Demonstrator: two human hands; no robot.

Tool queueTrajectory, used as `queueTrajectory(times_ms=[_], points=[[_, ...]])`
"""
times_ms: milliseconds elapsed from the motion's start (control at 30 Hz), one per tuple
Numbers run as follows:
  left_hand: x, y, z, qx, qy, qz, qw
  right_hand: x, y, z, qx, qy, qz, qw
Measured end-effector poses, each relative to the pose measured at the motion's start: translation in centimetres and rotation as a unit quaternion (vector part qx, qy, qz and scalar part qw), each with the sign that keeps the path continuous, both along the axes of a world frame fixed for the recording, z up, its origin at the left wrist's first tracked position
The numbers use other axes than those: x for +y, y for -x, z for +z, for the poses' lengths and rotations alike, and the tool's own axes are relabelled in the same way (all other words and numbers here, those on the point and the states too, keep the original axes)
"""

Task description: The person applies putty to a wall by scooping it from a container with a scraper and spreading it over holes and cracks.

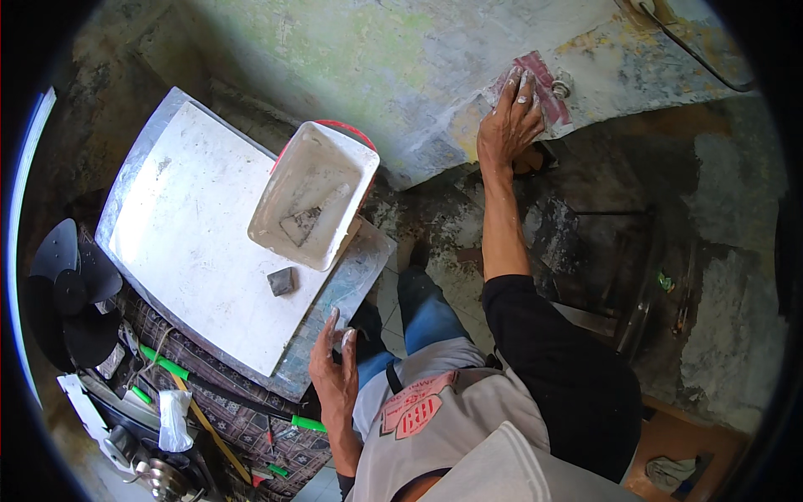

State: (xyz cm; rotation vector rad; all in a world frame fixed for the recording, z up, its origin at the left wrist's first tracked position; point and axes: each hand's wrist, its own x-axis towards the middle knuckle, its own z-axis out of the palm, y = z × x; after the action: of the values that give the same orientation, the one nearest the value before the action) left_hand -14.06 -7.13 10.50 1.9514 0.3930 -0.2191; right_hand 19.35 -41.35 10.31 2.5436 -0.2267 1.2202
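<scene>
My right hand (508,125), dusted white on the fingers, presses a reddish sheet that looks like sandpaper (548,105) onto a large patchy panel (401,67) of pale green, white and yellow. A small round metal fitting (562,84) sits just right of the fingers. Low by my waist, my left hand (335,368) hovers with thumb and fingers apart and nothing in it. Near it lies a small dark grey block (281,282) on a white board (180,217). A white rectangular tub (269,201), smeared with whitish residue, stands on the board's far right side.
A black fan (70,289) stands at the left. Green-handled tools (167,362), a yellow strip (209,427) and a white plastic bag (175,421) lie on a patterned cloth (242,431). A cable (698,54) runs along the panel's top right.
</scene>
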Motion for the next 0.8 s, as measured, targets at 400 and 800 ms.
queueTrajectory(times_ms=[400,800], points=[[1.9,-0.1,0.9,0.041,0.01,0.038,0.998,4.9,0.7,3.5,-0.055,-0.09,0.043,0.993],[1.8,-1.8,0.3,0.008,0.069,0.045,0.997,6.1,8.4,-3.2,0.263,-0.391,0.241,0.848]])
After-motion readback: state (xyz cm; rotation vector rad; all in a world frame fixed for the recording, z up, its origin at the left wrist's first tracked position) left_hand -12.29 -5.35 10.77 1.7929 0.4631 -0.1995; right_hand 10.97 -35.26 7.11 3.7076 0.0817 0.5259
